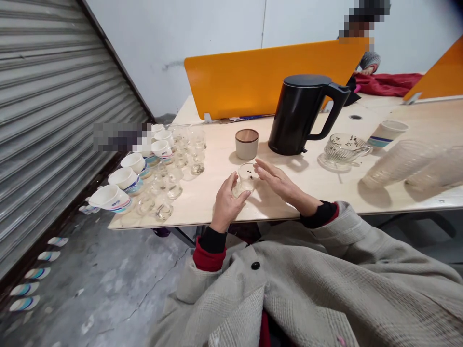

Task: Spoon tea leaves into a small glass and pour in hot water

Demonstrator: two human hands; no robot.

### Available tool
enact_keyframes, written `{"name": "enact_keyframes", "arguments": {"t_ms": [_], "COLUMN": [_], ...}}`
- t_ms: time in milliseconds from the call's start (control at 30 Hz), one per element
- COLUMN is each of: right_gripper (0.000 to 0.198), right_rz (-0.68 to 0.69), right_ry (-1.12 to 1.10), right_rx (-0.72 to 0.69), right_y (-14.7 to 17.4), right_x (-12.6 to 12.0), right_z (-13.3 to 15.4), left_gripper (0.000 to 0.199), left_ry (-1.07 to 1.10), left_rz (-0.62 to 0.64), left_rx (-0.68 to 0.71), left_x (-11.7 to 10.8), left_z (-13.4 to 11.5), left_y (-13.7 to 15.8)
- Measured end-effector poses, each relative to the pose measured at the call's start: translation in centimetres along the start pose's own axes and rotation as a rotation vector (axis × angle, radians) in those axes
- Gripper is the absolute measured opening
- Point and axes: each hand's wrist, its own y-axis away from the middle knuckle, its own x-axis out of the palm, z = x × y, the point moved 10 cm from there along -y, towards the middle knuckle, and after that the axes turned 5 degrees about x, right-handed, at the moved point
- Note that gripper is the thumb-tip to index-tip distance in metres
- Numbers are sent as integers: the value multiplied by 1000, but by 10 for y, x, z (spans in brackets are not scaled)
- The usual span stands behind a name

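Note:
My left hand [230, 201] is curled round the side of a clear plastic cup [246, 182] standing close to the table's front edge. A few dark bits that look like tea leaves show in the cup. On the cup's other side is my right hand [278, 180], its fingers stretched out and together, the tips at the rim with nothing gripped. Just behind the cup stands a small grey canister [246, 148] with a wood-coloured top. A ribbed glass cup [345, 148] on a saucer, with dark bits inside, sits to the right.
A black electric kettle [298, 115] stands behind my right hand. Rows of clear cups [173, 185] and white paper cups [123, 180] line the table's left end. Stacked clear cups [401, 164] lie at right near a paper cup [388, 132]. Beyond the orange divider [260, 77] is another person.

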Motion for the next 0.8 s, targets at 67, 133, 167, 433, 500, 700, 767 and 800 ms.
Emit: {"name": "enact_keyframes", "arguments": {"t_ms": [67,133,167,433,500,700,767,800], "right_gripper": [72,75,76,73,72,76,73,70], "right_rz": [-44,-102,-131,-228,-225,-387,-540,-616], "right_ry": [-14,-3,11,147,145,69,82,106], "right_rx": [24,49,61,62,56,20,-56,-104], "right_y": [3,9,12,32,32,34,34,33], "right_x": [-11,-25,-33,-58,-55,-86,-118,-135], "right_z": [-7,-16,-22,-43,-43,-37,-27,-21], "left_gripper": [71,65,62,56,56,58,57,57], "left_ry": [5,7,6,-34,-35,-17,2,11], "left_rz": [-25,-60,-75,-90,-76,-114,-134,-142], "left_rx": [-4,-16,-23,-12,-21,-56,-56,-55], "left_x": [-3,-7,-8,-11,-10,-14,-15,-15], "left_z": [2,5,7,19,22,28,29,30], "left_y": [1,2,2,3,3,3,3,3]}}
